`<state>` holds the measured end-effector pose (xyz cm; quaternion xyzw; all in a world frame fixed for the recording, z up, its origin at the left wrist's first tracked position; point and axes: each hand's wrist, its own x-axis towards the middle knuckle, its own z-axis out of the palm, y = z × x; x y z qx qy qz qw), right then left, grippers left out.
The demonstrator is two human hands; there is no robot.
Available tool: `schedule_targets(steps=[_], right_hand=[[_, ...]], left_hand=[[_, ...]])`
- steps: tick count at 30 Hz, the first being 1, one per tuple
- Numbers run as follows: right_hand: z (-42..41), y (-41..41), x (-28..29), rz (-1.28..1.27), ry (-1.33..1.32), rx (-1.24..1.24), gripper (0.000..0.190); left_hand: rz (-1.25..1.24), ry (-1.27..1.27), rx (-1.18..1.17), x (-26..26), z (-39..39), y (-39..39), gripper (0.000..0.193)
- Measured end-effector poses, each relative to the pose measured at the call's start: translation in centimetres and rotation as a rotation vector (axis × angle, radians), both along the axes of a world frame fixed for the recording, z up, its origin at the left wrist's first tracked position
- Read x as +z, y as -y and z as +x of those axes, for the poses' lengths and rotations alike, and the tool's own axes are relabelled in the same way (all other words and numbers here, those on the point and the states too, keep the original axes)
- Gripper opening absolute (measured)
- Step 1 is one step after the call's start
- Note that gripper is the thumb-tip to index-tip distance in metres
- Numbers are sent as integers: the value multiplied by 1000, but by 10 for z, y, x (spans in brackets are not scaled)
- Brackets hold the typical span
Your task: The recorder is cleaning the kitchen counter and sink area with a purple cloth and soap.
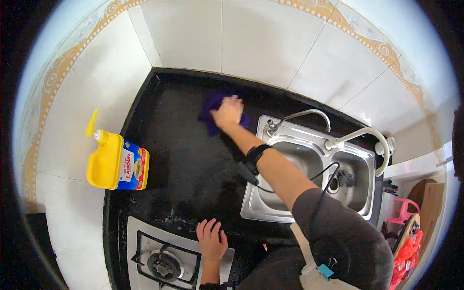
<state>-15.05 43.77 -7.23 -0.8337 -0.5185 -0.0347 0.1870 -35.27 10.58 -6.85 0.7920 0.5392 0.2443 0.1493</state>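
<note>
My right hand [229, 111] presses a dark purple cloth [214, 125] flat onto the black countertop [181, 145], near the tiled back wall. Part of the cloth is hidden under the palm, and its edges spread out around the fingers. My left hand [211, 239] rests at the counter's front, beside the gas stove [165, 266], with fingers a little apart and nothing in it. Wet-looking smears and pale specks [172, 217] lie on the counter between the stove and the left hand.
A yellow Labour pump bottle [117, 163] stands at the counter's left side. On the right is a double-bowl steel sink [266, 214] with a metal faucet [302, 113] and a white curved pipe [368, 130]. A black cable [326, 188] hangs from my right wrist across the sink.
</note>
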Motion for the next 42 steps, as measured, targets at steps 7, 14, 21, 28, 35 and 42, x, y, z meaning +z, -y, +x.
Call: schedule_targets(steps=[7, 14, 21, 28, 35, 42], right_hand=[[4, 11, 13, -65, -73, 426, 44], [133, 17, 63, -673, 474, -48, 44], [234, 7, 16, -938, -199, -264, 41], [106, 11, 16, -248, -50, -495, 38], [-2, -4, -3, 36, -208, 503, 24], [50, 3, 34, 920, -138, -124, 25]], left_hand=[[-25, 69, -34, -9, -2, -4, 27], [-1, 85, -14, -3, -6, -2, 24], [-6, 157, -44, -7, 19, -10, 23], [-36, 86, -36, -2, 2, -2, 23], [-14, 75, -48, -5, 0, -3, 25], [0, 119, -10, -6, -6, -2, 26]])
